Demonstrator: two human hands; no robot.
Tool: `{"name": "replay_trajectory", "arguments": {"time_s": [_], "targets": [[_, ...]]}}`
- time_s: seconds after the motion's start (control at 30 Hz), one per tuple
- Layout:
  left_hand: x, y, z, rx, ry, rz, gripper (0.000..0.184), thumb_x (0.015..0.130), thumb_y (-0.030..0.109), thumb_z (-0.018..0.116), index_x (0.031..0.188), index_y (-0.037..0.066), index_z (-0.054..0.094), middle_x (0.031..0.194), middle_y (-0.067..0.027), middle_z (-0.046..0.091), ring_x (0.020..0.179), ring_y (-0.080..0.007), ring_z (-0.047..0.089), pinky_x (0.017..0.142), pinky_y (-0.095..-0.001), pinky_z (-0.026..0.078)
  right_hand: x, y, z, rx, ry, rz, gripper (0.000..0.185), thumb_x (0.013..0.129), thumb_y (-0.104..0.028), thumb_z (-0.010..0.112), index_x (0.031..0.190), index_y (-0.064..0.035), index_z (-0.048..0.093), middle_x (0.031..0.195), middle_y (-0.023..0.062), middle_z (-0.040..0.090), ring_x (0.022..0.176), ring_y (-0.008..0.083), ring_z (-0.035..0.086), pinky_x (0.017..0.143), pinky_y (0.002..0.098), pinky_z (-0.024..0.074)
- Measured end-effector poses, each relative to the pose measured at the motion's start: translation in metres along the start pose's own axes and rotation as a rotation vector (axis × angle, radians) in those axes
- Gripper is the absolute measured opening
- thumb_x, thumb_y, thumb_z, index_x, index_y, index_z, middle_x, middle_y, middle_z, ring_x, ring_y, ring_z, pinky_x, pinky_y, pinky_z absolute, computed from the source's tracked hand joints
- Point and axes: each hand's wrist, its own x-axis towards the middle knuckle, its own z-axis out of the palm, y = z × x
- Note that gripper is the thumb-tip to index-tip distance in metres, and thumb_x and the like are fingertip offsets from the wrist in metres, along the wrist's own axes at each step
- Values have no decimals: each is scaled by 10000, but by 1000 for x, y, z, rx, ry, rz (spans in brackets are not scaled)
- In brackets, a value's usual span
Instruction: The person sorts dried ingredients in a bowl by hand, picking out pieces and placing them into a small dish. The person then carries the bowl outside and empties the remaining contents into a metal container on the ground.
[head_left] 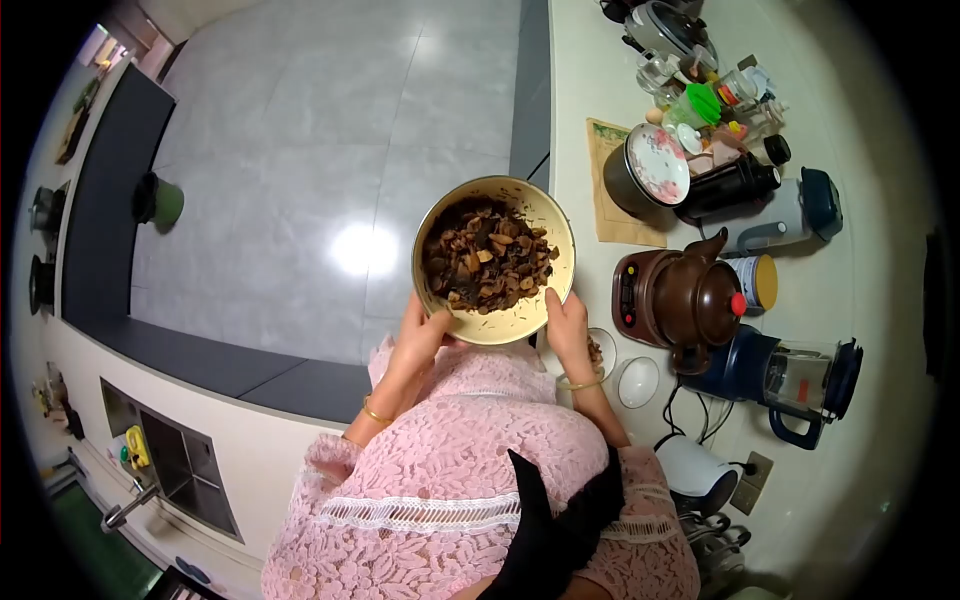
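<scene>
- A pink lace dress (450, 450) is filling the nearest part of the view, with a black cloth strip (565, 520) hanging over it
- The left hand (418, 343) is gripping the near left side of the large bowl, its thumb pressing on the rim and its other fingers mostly hiding
- The right hand (567, 327) is gripping the near right side, its thumb reaching over the rim
- The large bowl (500, 328) is hanging between both hands, beside the counter (580, 80) and above the floor (280, 100), its cream inside showing
- Brown dried pieces (488, 262) are lying in the large bowl, with thin dark bits sticking to its wall
- A small bowl with brown bits (609, 352) is sitting on the counter, partly hiding behind the right hand, and a white bowl (638, 383) is standing just beside it
- A brown teapot (695, 295) is resting beyond them on its heating base (630, 290), near a blender (800, 380)
- A flowered plate (658, 165) is covering a dark pot (622, 185) on a tan mat (612, 225)
- A green bin (168, 204) is standing across the floor
</scene>
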Motion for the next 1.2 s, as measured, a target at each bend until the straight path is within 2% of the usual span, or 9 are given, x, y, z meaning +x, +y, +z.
{"name": "replay_trajectory", "arguments": {"time_s": [0.13, 0.37, 0.47, 0.57, 0.77, 0.97, 1.0, 1.1, 1.2], "targets": [[-18, -6, -12, 174, 28, 184, 415, 785, 23, 425, 1193, -23, 365, 1022, -122, 532, 810, -183, 575, 549, -263, 509, -30, -24, -1, 78, 128, -193, 205, 849, -110, 478, 896, 80, 537, 778, 215, 586, 724, 247, 570, 658, 350, 432], [-20, -13, -11, 25, 29, -133, 338, 837, 53, 423, 1162, -25, 371, 1005, -140, 534, 824, -202, 584, 605, -296, 544, -35, -9, 1, -66, 46, 7, 199, 839, -106, 469, 866, 79, 536, 722, 213, 573, 642, 269, 564, 613, 361, 432], [-27, -7, -9, 192, -22, -73, 342, 839, 45, 424, 1164, -38, 360, 1003, -154, 531, 812, -214, 590, 605, -302, 550, -41, -16, -9, -71, 82, -53, 208, 841, -122, 488, 818, 78, 539, 697, 217, 567, 615, 284, 557, 581, 367, 424], [-32, 1, -3, 173, 1, -30, 337, 835, 35, 427, 1155, -50, 365, 1010, -160, 534, 816, -225, 593, 595, -301, 553, -40, -24, -13, -62, 156, -160, 219, 839, -135, 504, 778, 74, 535, 663, 219, 557, 564, 293, 541, 540, 370, 411], [-12, -16, -4, -69, -32, -131, 342, 813, -1, 410, 1148, -59, 373, 1007, -171, 544, 751, -218, 615, 549, -264, 557, -34, -19, -13, -110, 90, -82, 206, 838, -123, 488, 810, 76, 535, 656, 229, 554, 582, 328, 556, 554, 391, 421], [-17, -7, 4, -417, -62, -177, 387, 774, -55, 429, 1149, -100, 343, 1015, -216, 538, 782, -241, 621, 595, -286, 573, -46, -69, -27, -293, 59, -249, 200, 828, -92, 480, 716, 74, 488, 607, 239, 519, 560, 376, 537, 497, 414, 397], [-17, -9, 2, -380, -50, -193, 392, 774, -47, 432, 1153, -97, 345, 1023, -215, 539, 790, -243, 618, 599, -288, 572, -49, -72, -27, -317, 84, -334, 198, 825, -84, 479, 703, 72, 479, 601, 243, 513, 555, 386, 531, 488, 420, 391], [-7, -3, 0, -158, -112, -115, 405, 779, -35, 430, 1168, -94, 334, 1024, -212, 539, 789, -236, 615, 593, -290, 573, -25, -43, -21, -235, 93, -214, 179, 821, -74, 478, 725, 76, 487, 601, 245, 515, 550, 393, 529, 493, 420, 397], [-7, -6, 3, -179, -83, -117, 388, 789, -15, 426, 1161, -93, 345, 1000, -201, 547, 775, -224, 614, 572, -274, 566, -23, -36, -19, -226, 102, -223, 175, 825, -71, 474, 738, 80, 492, 620, 251, 526, 551, 396, 532, 499, 421, 405]]}}
